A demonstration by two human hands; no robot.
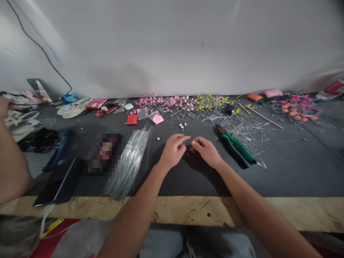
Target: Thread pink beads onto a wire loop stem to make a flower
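My left hand (173,152) is over the middle of the dark mat, its index finger stretched toward the right hand and the other fingers curled; whatever they hold is too small to make out. Close beside it, my right hand (205,151) has thumb and fingers pinched together, their contents hidden. Just beyond the left fingertips lie small pink-tipped wires (182,125). A small pink piece (158,138) rests left of that hand. Farther left is a bundle of thin silvery wires (131,161). Green-handled pliers (236,147) lie right of my right hand.
Pink-tipped wires (163,103) and yellow-tipped wires (212,102) line the wall. Loose wires (249,132) spread behind the pliers, near a wooden stick (264,117). A pink packet (157,119) and phone (59,182) lie leftward. Another person's arm (12,161) reaches in at far left.
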